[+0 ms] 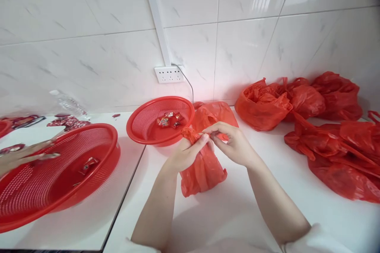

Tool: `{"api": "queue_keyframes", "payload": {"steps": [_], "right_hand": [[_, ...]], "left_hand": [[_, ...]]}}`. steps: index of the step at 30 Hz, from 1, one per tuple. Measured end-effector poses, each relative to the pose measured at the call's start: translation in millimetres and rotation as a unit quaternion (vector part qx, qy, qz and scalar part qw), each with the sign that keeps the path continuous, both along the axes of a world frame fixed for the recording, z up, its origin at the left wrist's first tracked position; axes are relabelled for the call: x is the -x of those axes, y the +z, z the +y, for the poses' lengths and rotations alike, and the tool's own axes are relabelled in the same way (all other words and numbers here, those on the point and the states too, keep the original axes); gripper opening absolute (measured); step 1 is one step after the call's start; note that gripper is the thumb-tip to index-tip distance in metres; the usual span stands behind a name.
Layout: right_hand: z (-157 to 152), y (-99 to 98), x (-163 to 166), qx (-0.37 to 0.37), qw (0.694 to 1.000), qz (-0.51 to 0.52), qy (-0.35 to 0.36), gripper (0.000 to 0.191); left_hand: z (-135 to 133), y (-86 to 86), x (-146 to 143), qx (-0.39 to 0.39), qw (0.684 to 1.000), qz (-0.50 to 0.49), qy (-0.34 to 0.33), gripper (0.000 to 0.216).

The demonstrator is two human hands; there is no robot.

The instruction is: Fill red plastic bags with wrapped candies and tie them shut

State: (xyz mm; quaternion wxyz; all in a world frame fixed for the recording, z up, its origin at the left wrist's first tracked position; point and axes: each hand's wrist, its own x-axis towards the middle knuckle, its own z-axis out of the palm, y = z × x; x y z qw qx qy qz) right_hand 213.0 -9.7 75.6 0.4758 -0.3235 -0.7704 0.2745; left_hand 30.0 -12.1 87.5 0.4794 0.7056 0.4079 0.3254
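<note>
A filled red plastic bag (pixel 203 174) rests on the white table in front of me, its neck gathered at the top. My left hand (pixel 190 150) is closed round that neck, thumb pressed on top. The fingers of my right hand (pixel 230 140) pinch the gathered plastic from the other side, close to my left thumb. What the bag holds is hidden. Just behind my hands lies another red plastic bag (pixel 218 112). A red mesh basket (pixel 142 124) with several small wrapped packets (pixel 170 119) stands behind and left of my left hand.
A larger red basket (pixel 101 166) stands left, with another person's hand (pixel 26 156) over it. Several knotted red bags (pixel 305 99) line the wall at right; loose red bags (pixel 347 150) lie nearer. A clear bottle (pixel 69 102) and a power strip (pixel 169 74) are at the back.
</note>
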Motion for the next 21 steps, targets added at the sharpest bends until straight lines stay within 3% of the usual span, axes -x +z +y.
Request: {"api": "queue_keyframes", "payload": {"steps": [3, 6, 12, 15, 18, 21], "right_hand": [[3.2, -2.7, -2.1, 0.018, 1.000, 0.011, 0.013, 0.024], [3.1, -2.7, -5.5, 0.037, 0.999, 0.016, 0.033, 0.032], [12.9, -9.6, -15.6, 0.043, 0.996, 0.037, -0.065, 0.034], [14.3, -9.7, -20.2, 0.037, 0.994, 0.058, -0.080, 0.034], [5.6, -4.1, -22.1, 0.021, 0.995, 0.092, -0.035, 0.033], [-6.9, 2.8, -21.0, 0.007, 0.994, 0.052, 0.092, 0.029]], "left_hand": [[1.2, -4.7, -3.5, 0.080, 0.996, -0.008, 0.034, 0.046], [1.5, -7.1, -7.8, 0.119, 0.991, -0.046, 0.046, 0.040], [-0.7, 6.7, -1.9, 0.176, 0.974, -0.111, 0.084, 0.049], [2.1, 9.6, 5.4, 0.180, 0.967, -0.166, 0.075, 0.053], [8.6, 3.2, 8.5, 0.191, 0.962, -0.179, 0.079, 0.053], [15.6, -5.6, 9.2, 0.172, 0.959, -0.213, 0.077, 0.045]]}}
